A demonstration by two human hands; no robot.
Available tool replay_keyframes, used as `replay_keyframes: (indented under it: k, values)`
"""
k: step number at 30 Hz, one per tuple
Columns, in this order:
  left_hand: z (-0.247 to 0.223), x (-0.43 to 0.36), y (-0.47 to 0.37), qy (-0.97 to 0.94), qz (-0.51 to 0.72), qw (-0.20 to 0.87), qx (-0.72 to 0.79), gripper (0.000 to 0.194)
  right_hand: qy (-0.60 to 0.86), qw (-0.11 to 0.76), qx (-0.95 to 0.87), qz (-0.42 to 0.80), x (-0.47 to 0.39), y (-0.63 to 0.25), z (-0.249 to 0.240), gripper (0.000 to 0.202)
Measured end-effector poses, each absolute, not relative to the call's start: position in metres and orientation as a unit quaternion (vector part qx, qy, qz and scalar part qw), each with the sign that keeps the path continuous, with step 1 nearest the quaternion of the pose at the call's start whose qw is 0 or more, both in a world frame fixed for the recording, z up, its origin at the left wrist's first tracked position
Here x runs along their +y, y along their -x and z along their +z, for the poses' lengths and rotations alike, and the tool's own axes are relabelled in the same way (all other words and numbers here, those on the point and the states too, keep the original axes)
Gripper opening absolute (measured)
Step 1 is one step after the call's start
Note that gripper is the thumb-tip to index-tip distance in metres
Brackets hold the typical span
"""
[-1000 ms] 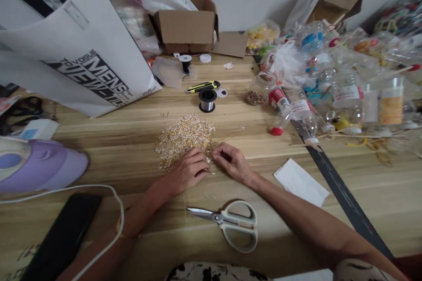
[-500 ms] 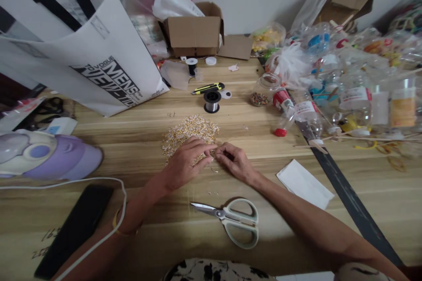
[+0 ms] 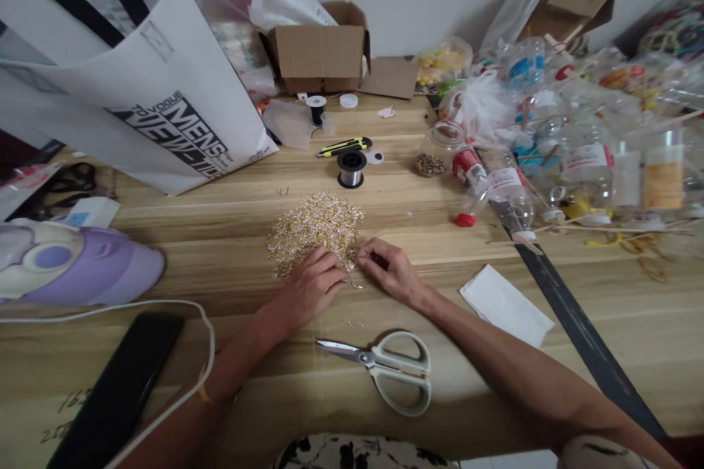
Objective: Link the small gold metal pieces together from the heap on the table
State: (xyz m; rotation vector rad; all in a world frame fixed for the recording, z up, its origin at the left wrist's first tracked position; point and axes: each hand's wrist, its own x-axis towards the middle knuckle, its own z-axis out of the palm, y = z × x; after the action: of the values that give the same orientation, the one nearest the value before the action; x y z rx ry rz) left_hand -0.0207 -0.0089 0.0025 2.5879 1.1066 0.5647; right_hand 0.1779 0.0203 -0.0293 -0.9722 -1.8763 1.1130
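A loose heap of small gold and silver metal pieces point(image 3: 313, 227) lies on the wooden table point(image 3: 231, 249). At the near edge of the heap is my left hand point(image 3: 316, 284), its fingers drawn together low over the table. A tiny silvery strip of linked pieces point(image 3: 356, 285) lies by its fingertips. My right hand point(image 3: 389, 269) rests just right of the heap, thumb and forefinger pinched; what is between them is too small to name. Nearer to me are another tiny strip point(image 3: 355, 322) and scissors point(image 3: 379, 365) with pale handles, blades slightly parted.
Behind the heap stand a wire spool point(image 3: 350, 169) and a yellow-black utility knife point(image 3: 345, 146). A white bag point(image 3: 181, 88), purple device point(image 3: 110, 264) and black phone point(image 3: 121, 388) are left, with a white cable point(image 3: 187, 300). Plastic bottles point(image 3: 509, 176) and folded paper point(image 3: 506, 305) lie right.
My left hand has moved down and slightly left, away from my right fingertips, to the tiny strip. My right hand stays almost in place. The view has shifted slightly.
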Motion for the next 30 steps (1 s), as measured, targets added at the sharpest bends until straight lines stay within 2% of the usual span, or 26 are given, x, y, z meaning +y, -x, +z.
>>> replay_keyframes:
  k: [18,30]
  values:
    - [-0.01,-0.004,0.018,-0.912,0.181,0.09,0.356,0.018,0.385,0.361,-0.734,0.427,0.02,-0.177,-0.028,0.013]
    - [-0.004,-0.004,0.019,-0.906,0.191,0.118,0.359,0.018,0.386,0.36,-0.734,0.427,0.022,-0.177,-0.026,0.014]
